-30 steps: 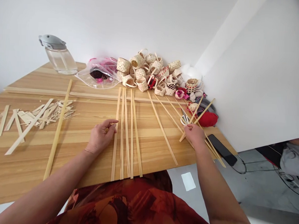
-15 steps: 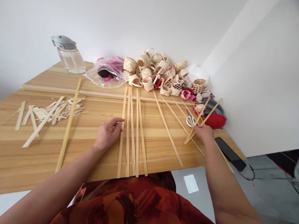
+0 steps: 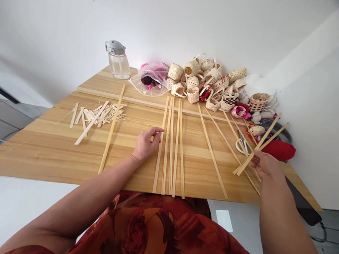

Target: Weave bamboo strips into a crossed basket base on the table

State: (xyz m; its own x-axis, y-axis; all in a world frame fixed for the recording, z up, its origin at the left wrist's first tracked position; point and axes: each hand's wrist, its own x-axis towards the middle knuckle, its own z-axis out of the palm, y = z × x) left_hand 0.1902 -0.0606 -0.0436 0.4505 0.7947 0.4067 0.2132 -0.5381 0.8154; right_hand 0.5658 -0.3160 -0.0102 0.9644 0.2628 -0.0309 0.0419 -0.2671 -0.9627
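Note:
My left hand (image 3: 147,144) rests on the table, its index finger stretched toward the leftmost of several thin bamboo strips (image 3: 171,153) laid side by side. Thumb and index are slightly apart, with nothing seen between them; the other fingers curl under. On the right, two crossed bamboo strips (image 3: 267,135) are pinched in my right hand (image 3: 267,165), held above the table. Beneath and left of that hand, more single strips (image 3: 212,151) lie spread at a slant. White-handled scissors (image 3: 243,146) lie just behind them, partly covered by strips.
Small woven baskets (image 3: 192,83) are heaped along the wall, beside a clear plastic bag (image 3: 151,83) and a water bottle (image 3: 118,63). Bamboo scraps (image 3: 102,114) and a wider strip (image 3: 111,132) lie left. Red yarn (image 3: 281,150) and a black phone (image 3: 302,202) are by the right edge.
The view has turned left, so everything sits farther right in the picture. My right hand still grips the two strips and has shifted slightly; my left hand stays beside the row.

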